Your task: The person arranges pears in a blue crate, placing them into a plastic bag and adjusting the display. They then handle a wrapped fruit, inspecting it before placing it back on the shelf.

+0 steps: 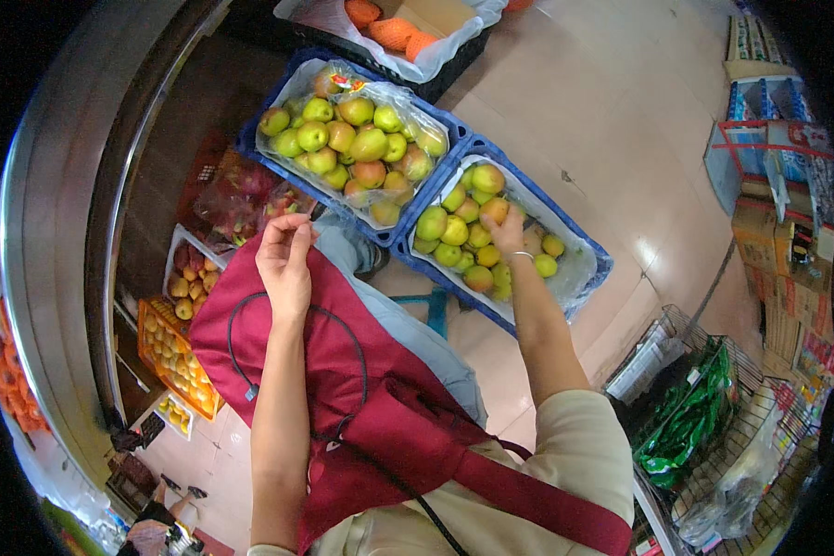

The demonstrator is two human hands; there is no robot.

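Observation:
My right hand (506,233) reaches into the right-hand blue plastic crate (570,236), its fingers around a yellow-orange pear-like fruit (494,209) among green and yellowish ones. A white lining lies under the fruit, bare at the crate's near right end. My left hand (286,257) is raised over the dark red apron (347,347), thumb and fingertips close together; whether something small is between them I cannot tell. Touching the first crate at its upper left, a second blue crate (459,125) holds more green and reddish fruit (369,145) in clear plastic.
A black crate (459,69) with netted orange fruit (392,33) stands at the top. Dragon fruit (233,201), a white box of brown fruit and an orange crate (146,347) lie left, beside a metal-edged counter. Wire baskets (743,368) and cardboard boxes (757,236) stand right. Another person is at lower left.

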